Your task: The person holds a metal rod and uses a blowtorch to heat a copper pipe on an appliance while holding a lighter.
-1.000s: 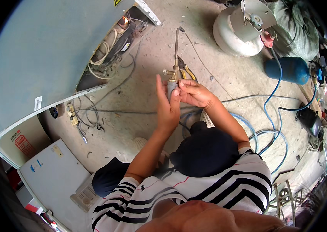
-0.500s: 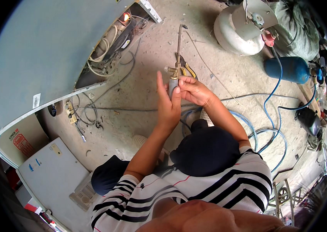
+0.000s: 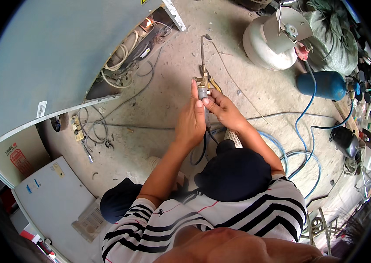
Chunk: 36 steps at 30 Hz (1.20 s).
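Note:
In front of me a brass gas torch with a grey handle and a thin bent tip points away from me. My left hand is closed round the left side of the handle, its index finger stretched up to the valve knob. From the right, my right hand grips the same handle, thumb and fingers near the brass valve body. Partly hidden behind the torch lie yellow-and-black-handled pliers on the concrete floor. Dark hose hangs below the handle.
A large grey cabinet stands at left, with tubing and an orange glow in its open base. A white gas cylinder and a blue cylinder are at right. Blue hoses and a grey cable cross the floor.
The torch has turned slightly and sits a little lower and to the right. My left index finger has come over to the valve knob, and my right hand has shifted slightly down the handle.

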Each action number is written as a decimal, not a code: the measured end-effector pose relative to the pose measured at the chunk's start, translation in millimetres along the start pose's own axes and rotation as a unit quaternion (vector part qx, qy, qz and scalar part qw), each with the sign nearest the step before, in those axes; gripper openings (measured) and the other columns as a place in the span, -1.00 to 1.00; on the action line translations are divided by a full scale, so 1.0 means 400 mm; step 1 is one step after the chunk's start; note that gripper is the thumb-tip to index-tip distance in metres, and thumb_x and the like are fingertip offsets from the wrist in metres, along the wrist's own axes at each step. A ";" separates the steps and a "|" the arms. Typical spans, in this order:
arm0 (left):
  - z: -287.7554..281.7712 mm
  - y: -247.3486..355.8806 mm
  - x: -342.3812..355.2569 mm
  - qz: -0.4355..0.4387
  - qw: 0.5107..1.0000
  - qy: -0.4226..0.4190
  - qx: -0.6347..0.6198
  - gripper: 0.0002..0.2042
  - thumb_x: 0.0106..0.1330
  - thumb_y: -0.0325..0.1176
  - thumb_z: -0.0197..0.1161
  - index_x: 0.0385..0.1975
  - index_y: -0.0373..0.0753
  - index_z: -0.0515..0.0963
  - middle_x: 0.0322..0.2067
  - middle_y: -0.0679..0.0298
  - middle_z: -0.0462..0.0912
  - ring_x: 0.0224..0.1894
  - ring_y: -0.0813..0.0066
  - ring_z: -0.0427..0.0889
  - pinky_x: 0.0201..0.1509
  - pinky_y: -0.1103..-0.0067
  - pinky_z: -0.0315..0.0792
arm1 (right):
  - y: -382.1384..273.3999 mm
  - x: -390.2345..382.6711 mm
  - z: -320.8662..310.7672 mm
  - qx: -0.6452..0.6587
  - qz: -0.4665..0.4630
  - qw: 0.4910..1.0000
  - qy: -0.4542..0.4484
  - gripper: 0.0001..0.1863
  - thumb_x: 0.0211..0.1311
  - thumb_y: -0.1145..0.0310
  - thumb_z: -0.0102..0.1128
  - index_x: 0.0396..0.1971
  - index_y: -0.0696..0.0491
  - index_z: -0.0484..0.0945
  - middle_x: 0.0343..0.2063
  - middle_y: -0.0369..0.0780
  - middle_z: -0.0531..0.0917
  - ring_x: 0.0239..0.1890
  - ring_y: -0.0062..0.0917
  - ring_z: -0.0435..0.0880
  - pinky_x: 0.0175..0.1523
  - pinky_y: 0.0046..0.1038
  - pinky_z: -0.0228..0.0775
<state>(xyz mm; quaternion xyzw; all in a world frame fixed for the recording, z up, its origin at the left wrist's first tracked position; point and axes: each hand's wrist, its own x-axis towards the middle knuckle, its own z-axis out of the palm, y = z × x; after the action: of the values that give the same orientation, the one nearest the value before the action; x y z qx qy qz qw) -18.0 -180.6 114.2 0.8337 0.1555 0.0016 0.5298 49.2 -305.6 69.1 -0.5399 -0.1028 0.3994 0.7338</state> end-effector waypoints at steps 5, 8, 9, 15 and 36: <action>-0.043 -0.032 0.089 0.024 0.996 0.070 0.044 -0.62 0.41 -0.19 0.03 0.10 -0.28 0.38 -0.27 0.19 0.58 -0.22 0.39 0.59 -0.18 0.49 0.42 | -0.004 -0.011 -0.025 0.037 0.020 0.999 0.010 -0.53 0.45 0.24 -0.11 0.19 0.21 0.13 -0.16 -0.20 0.55 -0.11 -0.51 0.57 0.03 -0.46 0.40; -0.032 -0.099 0.141 0.039 0.994 0.009 -0.104 -0.67 0.37 -0.24 0.13 0.05 -0.24 0.41 -0.35 0.28 0.57 -0.29 0.52 0.53 -0.18 0.57 0.42 | -0.023 -0.033 -0.013 0.051 0.036 0.998 -0.020 -0.49 0.45 0.23 -0.14 0.26 0.18 0.07 -0.16 -0.21 0.53 -0.10 -0.49 0.58 0.05 -0.44 0.42; -0.030 -0.112 0.151 0.040 0.992 -0.017 -0.116 -0.68 0.37 -0.25 0.13 0.04 -0.25 0.41 -0.32 0.27 0.57 -0.28 0.52 0.53 -0.18 0.58 0.42 | -0.032 -0.040 -0.012 0.050 0.041 0.998 -0.029 -0.48 0.45 0.22 -0.13 0.27 0.17 0.07 -0.16 -0.22 0.53 -0.10 -0.49 0.58 0.05 -0.44 0.43; -0.011 -0.069 0.144 0.061 0.994 -0.033 -0.082 -0.76 0.43 -0.24 0.03 -0.17 -0.30 0.45 -0.33 0.22 0.57 -0.29 0.46 0.54 -0.18 0.54 0.42 | -0.020 -0.053 -0.023 0.094 0.033 0.995 -0.025 -0.62 0.46 0.29 -0.16 0.15 0.15 0.15 -0.15 -0.20 0.50 -0.10 -0.46 0.57 0.05 -0.41 0.42; -0.016 -0.036 0.136 -0.006 0.998 -0.030 -0.047 -0.53 0.49 0.01 -0.20 -0.42 -0.30 0.43 -0.61 0.35 0.40 -0.51 0.55 0.36 -0.41 0.55 0.27 | -0.008 -0.062 -0.038 0.097 -0.008 0.990 -0.102 -0.54 0.45 0.26 -0.15 0.23 0.15 0.11 -0.15 -0.23 0.49 -0.12 -0.51 0.54 0.04 -0.45 0.39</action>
<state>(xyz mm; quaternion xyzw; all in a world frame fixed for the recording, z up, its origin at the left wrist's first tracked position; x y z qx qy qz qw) 29.0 -155.3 95.3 0.8068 0.1443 -0.0192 0.5726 43.0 -334.1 72.8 -0.4218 -0.1418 0.4546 0.7716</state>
